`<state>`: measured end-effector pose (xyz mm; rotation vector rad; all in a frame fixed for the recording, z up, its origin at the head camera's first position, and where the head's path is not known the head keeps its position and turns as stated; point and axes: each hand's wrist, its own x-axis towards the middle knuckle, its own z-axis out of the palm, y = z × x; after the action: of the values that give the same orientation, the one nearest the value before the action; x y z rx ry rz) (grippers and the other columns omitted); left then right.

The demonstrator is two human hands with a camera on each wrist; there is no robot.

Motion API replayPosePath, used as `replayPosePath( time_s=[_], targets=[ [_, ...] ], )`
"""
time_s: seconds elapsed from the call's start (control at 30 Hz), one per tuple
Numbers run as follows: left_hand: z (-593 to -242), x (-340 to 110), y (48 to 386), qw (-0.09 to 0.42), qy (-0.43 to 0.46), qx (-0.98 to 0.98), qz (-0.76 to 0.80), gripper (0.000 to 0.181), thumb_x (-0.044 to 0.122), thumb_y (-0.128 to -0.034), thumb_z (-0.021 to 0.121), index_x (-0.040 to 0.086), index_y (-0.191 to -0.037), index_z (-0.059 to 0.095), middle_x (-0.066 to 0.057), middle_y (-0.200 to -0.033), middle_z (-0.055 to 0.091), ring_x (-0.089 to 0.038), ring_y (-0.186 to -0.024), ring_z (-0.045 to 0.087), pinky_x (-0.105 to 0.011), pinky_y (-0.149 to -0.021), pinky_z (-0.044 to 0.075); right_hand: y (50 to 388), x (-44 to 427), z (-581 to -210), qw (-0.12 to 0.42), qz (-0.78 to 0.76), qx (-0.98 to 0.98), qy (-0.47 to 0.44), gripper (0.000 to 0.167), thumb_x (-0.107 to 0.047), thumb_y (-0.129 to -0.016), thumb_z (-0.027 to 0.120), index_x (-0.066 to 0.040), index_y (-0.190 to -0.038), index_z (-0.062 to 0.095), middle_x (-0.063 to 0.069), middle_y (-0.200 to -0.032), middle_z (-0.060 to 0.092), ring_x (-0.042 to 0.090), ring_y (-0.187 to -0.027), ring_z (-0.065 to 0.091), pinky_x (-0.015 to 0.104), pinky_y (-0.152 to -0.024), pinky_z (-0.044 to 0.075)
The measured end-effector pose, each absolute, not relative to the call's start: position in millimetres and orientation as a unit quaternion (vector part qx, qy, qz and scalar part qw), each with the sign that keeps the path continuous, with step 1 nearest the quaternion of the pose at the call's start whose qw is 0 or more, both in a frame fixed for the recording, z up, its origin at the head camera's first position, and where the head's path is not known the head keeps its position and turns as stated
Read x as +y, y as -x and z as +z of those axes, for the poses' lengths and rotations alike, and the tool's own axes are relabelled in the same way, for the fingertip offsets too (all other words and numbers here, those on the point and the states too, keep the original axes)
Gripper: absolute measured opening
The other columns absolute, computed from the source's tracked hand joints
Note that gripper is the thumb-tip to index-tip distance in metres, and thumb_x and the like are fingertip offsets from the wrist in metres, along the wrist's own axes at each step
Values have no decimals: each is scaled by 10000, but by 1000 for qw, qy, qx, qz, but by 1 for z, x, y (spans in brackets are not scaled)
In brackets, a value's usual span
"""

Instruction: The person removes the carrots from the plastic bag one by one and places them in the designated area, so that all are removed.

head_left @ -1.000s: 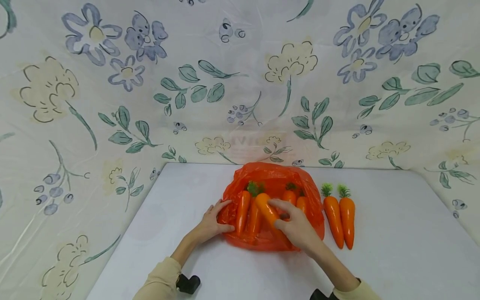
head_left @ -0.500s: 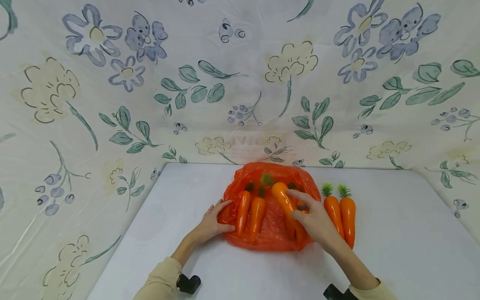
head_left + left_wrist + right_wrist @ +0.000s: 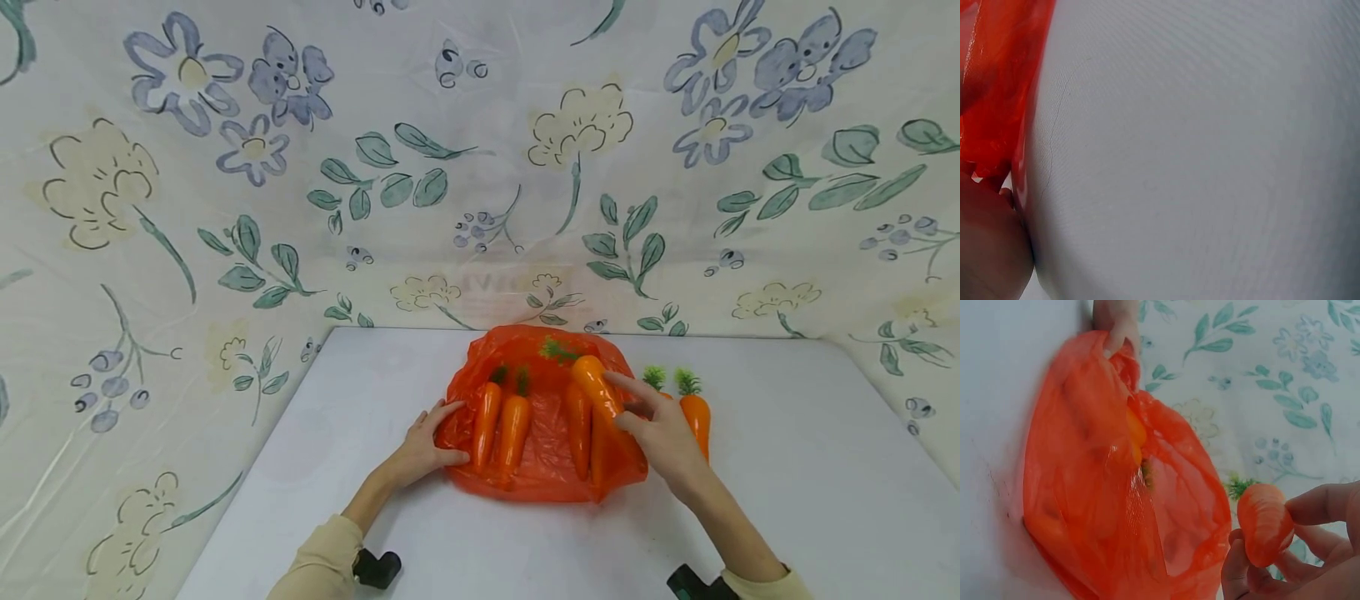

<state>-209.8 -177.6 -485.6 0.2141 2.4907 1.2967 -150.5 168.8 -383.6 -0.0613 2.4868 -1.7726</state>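
A red plastic bag (image 3: 551, 450) lies mouth up on the white table, with several orange toy carrots (image 3: 515, 429) inside. My left hand (image 3: 422, 446) grips the bag's left rim; in the right wrist view, the thumb of that hand (image 3: 1121, 331) lies over the plastic. Between thumb and fingers, my right hand (image 3: 663, 433) pinches a carrot (image 3: 592, 375) over the bag's right side. Its green top (image 3: 558, 350) points away to the back left. The right wrist view shows this carrot (image 3: 1263, 522) end-on, raised beside the bag's mouth.
Right of the bag lie two more carrots (image 3: 697, 421), one mostly hidden behind my right hand. The white table (image 3: 787, 467) ends at a flower-patterned cloth (image 3: 480, 167) at the back and sides. Dark camera mounts (image 3: 377, 568) sit at both wrists.
My right hand has carried the pinched carrot rightward and slightly up across the bag, uncovering the carrots in its middle. It now covers part of the outside pair. The left hand stays put.
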Motion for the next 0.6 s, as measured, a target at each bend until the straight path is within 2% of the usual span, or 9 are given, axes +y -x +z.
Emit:
replayPosePath(
  time_s=[0.2,0.37,0.6],
  targets=[
    [-486,-177,209,162,-71,872,456,843,324,-773,774,270,-1511,369,-148,-1659,70,-461,-1481,-45,-750,-1083,204,149,180,-384,24,-596,803,10,533,-63,-962,498,-160,-1485,459,187,-1372,522,295,-1136,528,229,-783,536],
    [-487,-177,209,160,-73,874,453,843,331,-773,771,267,-1511,368,-148,-1658,71,-462,-1481,-46,-754,-1083,197,149,191,-386,5,-587,810,3,516,-90,-980,507,-160,-1489,456,211,-1339,551,286,-1108,554,221,-784,526],
    [-486,-177,209,160,-72,873,454,837,336,-778,771,264,-1510,371,-147,-1659,70,-462,-1481,-45,-755,-1084,189,148,207,-391,14,-566,824,-18,517,-118,-1017,458,-155,-1528,383,213,-1448,451,319,-1196,492,151,-818,489]
  ],
)
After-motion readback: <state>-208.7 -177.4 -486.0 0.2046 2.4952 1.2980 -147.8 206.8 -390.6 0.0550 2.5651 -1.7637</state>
